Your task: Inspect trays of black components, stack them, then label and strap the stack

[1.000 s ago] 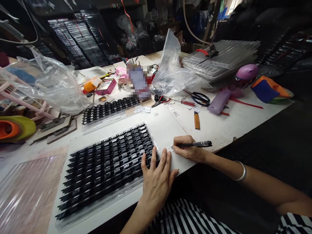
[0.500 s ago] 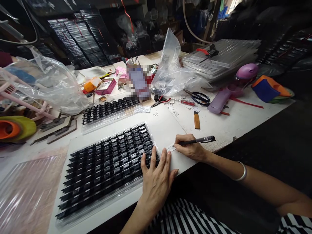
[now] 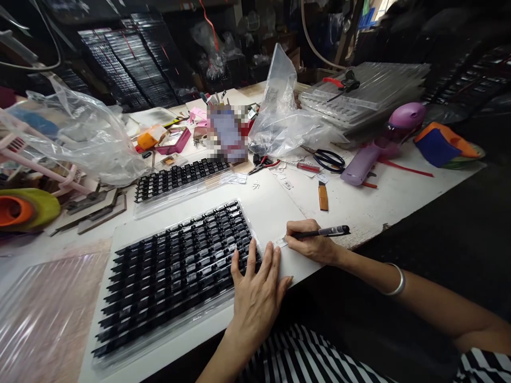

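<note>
My right hand is closed around a black pen, its tip down on a small white paper slip with marks on it. Spread flat, my left hand lies between the slip and a clear plastic tray. Its longer fingertips reach the slip's edge and the tray's right corner. Rows of small black plastic parts fill that tray. Much of the slip is covered by my fingers.
Behind lies a second tray of black parts. To the right are an orange cutter, scissors, pliers and a purple plastic holder. Clear bags and stacked clear trays stand farther back.
The pen's upper end has dipped slightly down and left as my right hand shifts a little over the slip. My left hand stays in place.
</note>
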The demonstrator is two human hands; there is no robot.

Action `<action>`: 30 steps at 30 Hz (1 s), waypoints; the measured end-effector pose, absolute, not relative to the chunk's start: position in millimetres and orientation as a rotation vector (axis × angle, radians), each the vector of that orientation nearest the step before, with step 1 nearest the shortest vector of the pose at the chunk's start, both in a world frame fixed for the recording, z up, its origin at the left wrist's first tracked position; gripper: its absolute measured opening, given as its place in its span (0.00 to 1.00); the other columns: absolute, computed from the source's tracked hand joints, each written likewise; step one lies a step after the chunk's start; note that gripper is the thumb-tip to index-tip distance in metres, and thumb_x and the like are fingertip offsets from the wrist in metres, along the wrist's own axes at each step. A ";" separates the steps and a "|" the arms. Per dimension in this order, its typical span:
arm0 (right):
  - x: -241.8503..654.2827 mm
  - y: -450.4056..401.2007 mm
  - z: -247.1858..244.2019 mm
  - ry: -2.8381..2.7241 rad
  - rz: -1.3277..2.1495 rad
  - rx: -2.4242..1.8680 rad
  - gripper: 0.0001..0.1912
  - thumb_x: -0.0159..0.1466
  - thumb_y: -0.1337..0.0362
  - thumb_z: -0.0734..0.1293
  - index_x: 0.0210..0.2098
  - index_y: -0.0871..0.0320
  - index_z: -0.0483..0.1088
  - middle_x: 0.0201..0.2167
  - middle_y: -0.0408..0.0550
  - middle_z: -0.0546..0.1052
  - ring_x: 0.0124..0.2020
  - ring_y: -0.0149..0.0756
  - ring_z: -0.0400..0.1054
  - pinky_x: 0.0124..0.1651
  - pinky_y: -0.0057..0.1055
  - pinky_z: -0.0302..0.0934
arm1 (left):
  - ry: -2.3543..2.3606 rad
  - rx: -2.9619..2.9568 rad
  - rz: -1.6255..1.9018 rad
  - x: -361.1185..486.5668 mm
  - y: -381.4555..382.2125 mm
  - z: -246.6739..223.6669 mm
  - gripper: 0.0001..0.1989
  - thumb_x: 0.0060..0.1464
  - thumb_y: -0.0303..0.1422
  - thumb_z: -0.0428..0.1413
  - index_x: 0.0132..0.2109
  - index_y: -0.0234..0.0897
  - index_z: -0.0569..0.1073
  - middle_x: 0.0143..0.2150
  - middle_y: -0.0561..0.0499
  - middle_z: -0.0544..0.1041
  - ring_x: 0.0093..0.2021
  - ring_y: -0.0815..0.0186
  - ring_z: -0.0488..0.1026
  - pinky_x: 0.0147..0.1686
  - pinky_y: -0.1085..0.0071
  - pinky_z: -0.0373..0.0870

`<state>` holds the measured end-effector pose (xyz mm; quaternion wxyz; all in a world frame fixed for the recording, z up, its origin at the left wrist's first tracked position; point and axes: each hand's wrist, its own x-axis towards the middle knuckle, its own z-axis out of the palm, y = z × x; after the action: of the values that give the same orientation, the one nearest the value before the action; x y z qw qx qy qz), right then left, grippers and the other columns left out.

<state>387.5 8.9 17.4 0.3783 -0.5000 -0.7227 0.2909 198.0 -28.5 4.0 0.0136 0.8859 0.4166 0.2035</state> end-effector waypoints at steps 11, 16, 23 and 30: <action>388.3 8.6 16.5 -1.841 0.764 -1.295 0.10 0.54 0.73 0.60 0.20 0.57 0.55 0.16 0.36 0.59 0.19 0.24 0.50 0.24 0.25 0.47 | 1.300 2.766 0.632 199.3 -29.0 4.0 0.24 0.58 0.42 0.51 0.60 0.42 0.63 0.60 0.50 0.66 0.64 0.51 0.53 0.62 0.47 0.37; 387.3 8.8 18.0 -1.832 0.752 -1.283 0.10 0.56 0.71 0.60 0.20 0.57 0.56 0.17 0.36 0.59 0.20 0.25 0.51 0.24 0.25 0.48 | 1.301 2.764 0.628 198.8 -29.0 3.6 0.25 0.58 0.43 0.50 0.60 0.41 0.63 0.60 0.50 0.66 0.64 0.50 0.52 0.62 0.47 0.37; 386.1 8.0 17.6 -1.801 0.777 -1.302 0.10 0.55 0.72 0.60 0.20 0.57 0.57 0.16 0.36 0.58 0.19 0.24 0.50 0.24 0.25 0.48 | 1.300 2.766 0.624 198.4 -29.0 3.1 0.25 0.58 0.43 0.50 0.61 0.42 0.63 0.61 0.51 0.65 0.65 0.50 0.52 0.62 0.47 0.37; 390.2 8.1 23.6 -1.626 0.848 -1.320 0.09 0.57 0.69 0.61 0.21 0.57 0.60 0.16 0.37 0.62 0.20 0.26 0.54 0.24 0.26 0.51 | 1.296 2.777 0.622 198.5 -28.8 3.4 0.23 0.58 0.42 0.50 0.59 0.41 0.65 0.61 0.51 0.65 0.64 0.51 0.53 0.62 0.48 0.37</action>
<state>390.2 8.1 23.6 0.4267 -0.5284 -0.6507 0.3395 198.5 -28.8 3.4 0.0072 0.8880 0.4146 0.1989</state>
